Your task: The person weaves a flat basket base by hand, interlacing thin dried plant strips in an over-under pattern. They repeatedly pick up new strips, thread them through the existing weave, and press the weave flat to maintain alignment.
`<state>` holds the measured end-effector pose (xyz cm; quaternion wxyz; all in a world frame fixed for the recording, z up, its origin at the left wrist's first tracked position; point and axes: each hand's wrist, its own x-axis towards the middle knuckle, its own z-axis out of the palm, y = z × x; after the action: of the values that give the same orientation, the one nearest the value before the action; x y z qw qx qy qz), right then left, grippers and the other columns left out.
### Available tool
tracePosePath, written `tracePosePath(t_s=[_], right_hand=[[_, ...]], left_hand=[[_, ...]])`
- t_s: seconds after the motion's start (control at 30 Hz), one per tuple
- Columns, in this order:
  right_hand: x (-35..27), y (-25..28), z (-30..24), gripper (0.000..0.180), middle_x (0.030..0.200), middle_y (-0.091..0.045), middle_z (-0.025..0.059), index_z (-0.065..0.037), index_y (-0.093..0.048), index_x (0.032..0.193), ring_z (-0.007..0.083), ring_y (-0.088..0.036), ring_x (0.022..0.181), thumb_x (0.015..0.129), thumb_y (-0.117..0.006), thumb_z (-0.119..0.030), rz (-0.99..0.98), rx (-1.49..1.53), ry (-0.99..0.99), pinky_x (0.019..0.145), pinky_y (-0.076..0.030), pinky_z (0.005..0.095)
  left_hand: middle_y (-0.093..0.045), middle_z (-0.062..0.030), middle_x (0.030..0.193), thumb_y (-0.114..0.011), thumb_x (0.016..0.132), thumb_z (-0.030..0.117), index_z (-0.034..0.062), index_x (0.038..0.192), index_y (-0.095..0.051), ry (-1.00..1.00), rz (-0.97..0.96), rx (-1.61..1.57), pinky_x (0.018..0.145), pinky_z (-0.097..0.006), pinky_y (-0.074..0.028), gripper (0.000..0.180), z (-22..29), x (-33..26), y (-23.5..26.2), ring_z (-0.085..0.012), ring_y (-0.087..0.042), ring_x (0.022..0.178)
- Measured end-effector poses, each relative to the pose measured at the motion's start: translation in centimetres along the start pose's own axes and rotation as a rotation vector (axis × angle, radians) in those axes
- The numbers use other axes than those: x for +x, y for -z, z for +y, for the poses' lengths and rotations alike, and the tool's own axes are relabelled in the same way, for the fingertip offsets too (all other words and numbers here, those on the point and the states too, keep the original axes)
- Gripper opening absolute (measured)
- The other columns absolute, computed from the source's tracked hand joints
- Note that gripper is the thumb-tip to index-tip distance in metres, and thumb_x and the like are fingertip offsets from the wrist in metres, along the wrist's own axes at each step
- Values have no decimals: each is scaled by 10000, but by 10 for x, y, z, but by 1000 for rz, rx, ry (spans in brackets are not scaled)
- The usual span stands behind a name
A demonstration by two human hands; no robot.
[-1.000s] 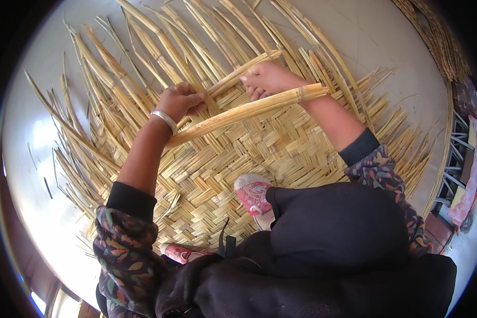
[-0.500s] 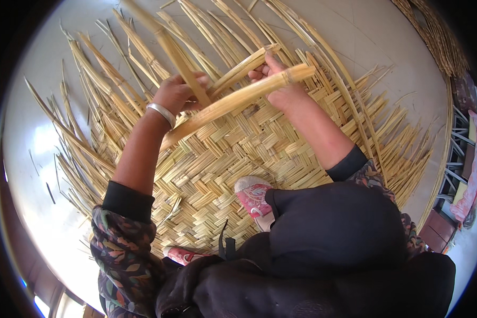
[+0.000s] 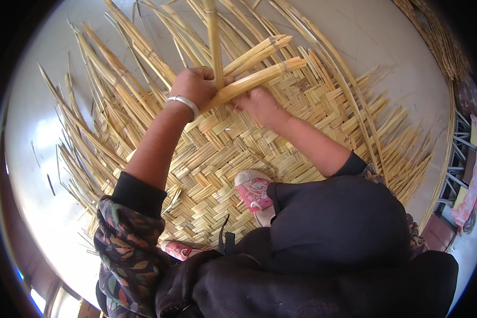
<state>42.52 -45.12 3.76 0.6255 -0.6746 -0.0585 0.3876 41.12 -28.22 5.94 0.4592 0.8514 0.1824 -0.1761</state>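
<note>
On the floor beneath my hands lies a mat (image 3: 217, 169) woven from flat, pale yellow split reeds, its long loose ends fanning outward. My left hand (image 3: 197, 87), with a silver bangle at the wrist, is closed round split reeds at the far part of the weave. One reed (image 3: 213, 42) rises steeply from that grip. Two more reach to the right: a broad reed (image 3: 270, 73) nearer me and another reed (image 3: 257, 53) behind it. Bent fingers of my right hand (image 3: 262, 108) press at the underside of the broad reed, close to my left hand; its fingertips are partly hidden.
A pink patterned shoe (image 3: 254, 193) rests on the mat, and a second shoe (image 3: 179, 249) shows at its near edge. Loose reed ends spread over the pale floor (image 3: 34, 127). Bundled stalks (image 3: 440, 45) lie at the far right, near a metal frame (image 3: 458, 153).
My right hand has left the far end of the upper reed and come down and left beside my left hand. My left hand has shifted right, and its raised reed now stands more upright.
</note>
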Motion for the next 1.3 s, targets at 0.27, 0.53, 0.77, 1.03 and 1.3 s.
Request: tracePosePath(t_s=[0.27, 0.53, 0.77, 1.03, 1.3], right_hand=[[2, -13, 36, 182, 774, -620, 67, -34, -607, 986, 163, -610, 744, 840, -608, -143, 71, -265, 176, 686, -484, 293], [-4, -23, 28, 170, 787, -655, 137, -55, -660, 914, 295, -643, 753, 792, -632, -170, 243, -440, 250, 671, -500, 362], [4, -24, 38, 147, 755, -624, 60, -49, -626, 957, 167, -581, 702, 817, -616, -94, 238, -420, 273, 634, -476, 308], [7, -25, 39, 113, 752, -592, 29, -45, -590, 948, 85, -530, 663, 840, -610, -68, 146, -468, 383, 622, -454, 264], [16, -16, 24, 93, 778, -579, 18, -40, -580, 936, 78, -536, 660, 863, -586, -97, -126, -183, 47, 597, -447, 243]], left_hand=[[-631, -130, 688, -656, 753, 376, 57, 750, -656, -145, 312, 207, 620, -389, -487, 319, -3, -12, -15, -294, -611, 646], [-619, -139, 684, -608, 774, 315, 59, 735, -630, -145, 515, 152, 640, -420, -478, 260, -13, -11, -23, -328, -599, 653], [-604, -135, 615, -629, 795, 325, 18, 731, -611, -74, 563, -157, 579, -365, -467, 314, -15, -22, -22, -279, -595, 571], [-479, 15, 565, -649, 834, 180, 22, 694, -556, -211, 603, -407, 469, -222, -351, 230, -37, -26, -29, -45, -412, 521], [-480, 51, 584, -642, 849, 152, 48, 693, -545, -159, 621, -517, 461, -192, -326, 211, -29, -30, -28, -20, -410, 532]])
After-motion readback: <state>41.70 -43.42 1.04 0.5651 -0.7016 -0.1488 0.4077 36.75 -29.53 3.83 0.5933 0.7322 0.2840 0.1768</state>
